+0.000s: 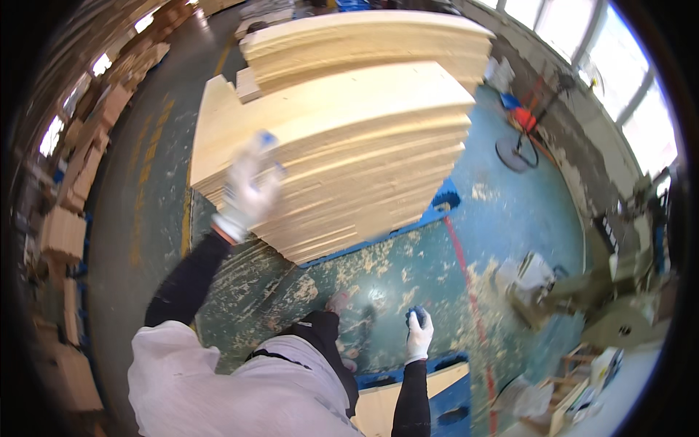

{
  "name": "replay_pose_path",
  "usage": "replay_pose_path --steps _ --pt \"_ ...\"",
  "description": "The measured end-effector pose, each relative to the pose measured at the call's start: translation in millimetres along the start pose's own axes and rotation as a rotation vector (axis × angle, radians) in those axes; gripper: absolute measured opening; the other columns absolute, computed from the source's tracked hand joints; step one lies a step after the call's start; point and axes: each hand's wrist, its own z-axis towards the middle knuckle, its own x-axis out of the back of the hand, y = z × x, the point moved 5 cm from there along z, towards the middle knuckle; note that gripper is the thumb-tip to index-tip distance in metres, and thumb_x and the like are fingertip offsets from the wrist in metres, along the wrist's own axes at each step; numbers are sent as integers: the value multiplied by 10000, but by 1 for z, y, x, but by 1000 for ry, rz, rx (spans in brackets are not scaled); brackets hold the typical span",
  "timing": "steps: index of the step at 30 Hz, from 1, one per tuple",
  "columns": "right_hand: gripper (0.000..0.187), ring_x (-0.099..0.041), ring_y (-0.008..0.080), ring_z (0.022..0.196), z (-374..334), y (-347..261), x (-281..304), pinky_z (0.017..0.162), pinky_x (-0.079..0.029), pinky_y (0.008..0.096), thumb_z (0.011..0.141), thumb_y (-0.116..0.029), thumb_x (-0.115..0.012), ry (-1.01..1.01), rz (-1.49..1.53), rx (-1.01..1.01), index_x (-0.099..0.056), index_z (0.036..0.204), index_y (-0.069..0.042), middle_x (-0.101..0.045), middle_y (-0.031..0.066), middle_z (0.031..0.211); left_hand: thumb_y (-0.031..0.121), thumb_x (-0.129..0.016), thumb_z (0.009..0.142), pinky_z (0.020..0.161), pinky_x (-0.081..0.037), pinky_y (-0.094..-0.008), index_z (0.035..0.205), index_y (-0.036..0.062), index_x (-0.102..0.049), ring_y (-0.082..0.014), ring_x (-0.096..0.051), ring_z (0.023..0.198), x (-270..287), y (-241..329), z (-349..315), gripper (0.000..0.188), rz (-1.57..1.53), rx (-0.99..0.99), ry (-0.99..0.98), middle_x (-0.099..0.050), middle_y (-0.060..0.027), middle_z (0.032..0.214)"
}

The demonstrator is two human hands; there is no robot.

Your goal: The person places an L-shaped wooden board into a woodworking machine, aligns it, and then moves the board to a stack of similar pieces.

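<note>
A tall stack of pale wooden boards (371,156) rises in front of me on a blue pallet (408,227). My left hand (247,191), in a white glove with blue fingertips, is blurred at the stack's near left side. Its fingers and thumb look spread, with nothing seen between them; whether it touches the boards I cannot tell. Lower down, my right hand (419,339) hangs over the floor, gloved in white with dark blue tips. Its fingers are curled closed, and their inner side is hidden. Below it lies a pale board (440,379) on another blue pallet (455,404).
Behind the boards stands a further wood stack (378,36). Along the left side run several piles of wood pieces (62,233). At right are a floor fan (517,151), a greenish machine (619,320) and a wooden crate (557,400). Wood dust is scattered over the floor.
</note>
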Motion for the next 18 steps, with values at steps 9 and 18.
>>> replay_pose_path --steps 9,18 --pt "306 -609 141 1087 117 -177 -200 976 -482 273 988 -53 -614 -353 32 238 -589 1276 47 -650 83 1199 608 -396 1016 1214 -228 -492 1522 -66 -279 -508 -231 1471 64 -288 -69 851 261 981 -226 -243 -385 1559" --pt "482 -605 266 1193 151 -229 -310 986 -519 420 1042 -324 -562 -597 618 -110 -486 1421 -36 -587 140 1340 274 -680 940 1152 -292 -503 1472 -37 -317 -442 -307 1418 71 -59 -137 716 87 712 -121 -335 -318 1488"
